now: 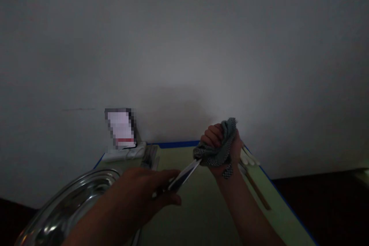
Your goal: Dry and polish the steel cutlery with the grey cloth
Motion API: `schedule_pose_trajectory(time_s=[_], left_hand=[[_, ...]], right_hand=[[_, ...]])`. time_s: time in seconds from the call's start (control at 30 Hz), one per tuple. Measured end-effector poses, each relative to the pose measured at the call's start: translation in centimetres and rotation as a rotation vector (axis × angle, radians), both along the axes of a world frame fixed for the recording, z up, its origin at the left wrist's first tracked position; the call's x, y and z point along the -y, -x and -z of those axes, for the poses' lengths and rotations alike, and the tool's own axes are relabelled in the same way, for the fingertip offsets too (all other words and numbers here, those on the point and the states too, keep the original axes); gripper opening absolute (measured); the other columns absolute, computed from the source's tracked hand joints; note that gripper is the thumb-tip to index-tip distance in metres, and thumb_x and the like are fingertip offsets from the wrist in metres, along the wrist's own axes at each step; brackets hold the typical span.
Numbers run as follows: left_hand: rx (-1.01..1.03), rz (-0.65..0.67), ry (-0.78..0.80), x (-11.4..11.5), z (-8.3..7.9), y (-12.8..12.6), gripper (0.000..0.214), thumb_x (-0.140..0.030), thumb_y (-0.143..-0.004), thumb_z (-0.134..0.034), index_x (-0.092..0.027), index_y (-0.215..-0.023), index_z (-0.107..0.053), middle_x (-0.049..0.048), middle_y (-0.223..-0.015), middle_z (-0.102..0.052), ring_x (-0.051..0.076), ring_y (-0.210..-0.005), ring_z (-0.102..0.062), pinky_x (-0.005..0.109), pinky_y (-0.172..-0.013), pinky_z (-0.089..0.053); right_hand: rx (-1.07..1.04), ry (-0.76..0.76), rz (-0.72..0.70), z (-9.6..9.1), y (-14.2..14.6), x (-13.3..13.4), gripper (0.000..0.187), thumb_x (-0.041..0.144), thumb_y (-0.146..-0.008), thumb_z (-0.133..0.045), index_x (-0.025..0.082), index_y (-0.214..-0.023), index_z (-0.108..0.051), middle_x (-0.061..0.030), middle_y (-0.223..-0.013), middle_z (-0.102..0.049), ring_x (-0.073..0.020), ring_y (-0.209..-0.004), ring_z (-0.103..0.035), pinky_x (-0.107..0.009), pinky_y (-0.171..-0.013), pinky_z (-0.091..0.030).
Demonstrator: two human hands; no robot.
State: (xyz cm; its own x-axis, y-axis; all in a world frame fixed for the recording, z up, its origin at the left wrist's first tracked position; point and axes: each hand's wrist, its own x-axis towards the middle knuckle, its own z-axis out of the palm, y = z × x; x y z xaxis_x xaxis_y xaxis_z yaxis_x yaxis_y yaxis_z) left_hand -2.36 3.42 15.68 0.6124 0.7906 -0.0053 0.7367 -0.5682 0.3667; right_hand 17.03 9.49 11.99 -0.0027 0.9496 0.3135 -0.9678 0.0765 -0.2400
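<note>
Both hands grip: smooth steel knife [184, 175], checked cloth [220, 150].

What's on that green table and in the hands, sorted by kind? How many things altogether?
Shiny metal utensil, held by the left hand: 1
Checked cloth, gripped in the right hand around the utensil's tip: 1
Steel tray: 1
Wooden-handled utensil: 1
White utensil: 1
Utensils at the far edge: too dim to count
Total clearly seen: 5
</note>
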Motion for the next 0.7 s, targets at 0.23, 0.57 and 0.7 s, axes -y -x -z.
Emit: schedule_pose_trajectory(time_s=[0.23,0.57,0.7], left_hand=[[-0.070,-0.051,0.006,-0.1,0.1,-0.1,0.019,-0.039,-0.079,-0.060,-0.027,-0.090,-0.069,-0.0012,-0.081,-0.072,0.019,-0.072,-0.066,0.025,-0.061,-0.044],[-0.015,-0.094,0.124,-0.3,0.9,0.0,0.027,-0.042,-0.079,-0.059,-0.030,-0.102,-0.064,-0.0027,-0.088,-0.070,0.018,-0.079,-0.064,0.027,-0.068,-0.043],[-0.001,-0.093,0.108,-0.2,1.0,0.1,0.028,-0.043,-0.078,-0.060,-0.032,-0.104,-0.063,-0.0036,-0.088,-0.070,0.018,-0.079,-0.064,0.027,-0.069,-0.043]], right_hand=[[-0.018,0.057,-0.029,-0.4,0.4,0.2,0.030,0.036,-0.063,-0.056,0.020,-0.050,-0.034,0.0116,-0.042,-0.028,-0.0021,-0.034,-0.022,-0.015,-0.032,-0.024],[-0.016,0.057,-0.059,-0.1,0.5,0.1,0.032,0.038,-0.065,-0.054,0.020,-0.051,-0.032,0.0113,-0.043,-0.026,-0.0027,-0.034,-0.020,-0.016,-0.032,-0.024],[-0.027,0.082,-0.068,-0.3,0.5,0.2,0.028,0.035,-0.066,-0.052,0.020,-0.051,-0.033,0.0109,-0.043,-0.027,-0.0027,-0.034,-0.020,-0.016,-0.032,-0.023]])
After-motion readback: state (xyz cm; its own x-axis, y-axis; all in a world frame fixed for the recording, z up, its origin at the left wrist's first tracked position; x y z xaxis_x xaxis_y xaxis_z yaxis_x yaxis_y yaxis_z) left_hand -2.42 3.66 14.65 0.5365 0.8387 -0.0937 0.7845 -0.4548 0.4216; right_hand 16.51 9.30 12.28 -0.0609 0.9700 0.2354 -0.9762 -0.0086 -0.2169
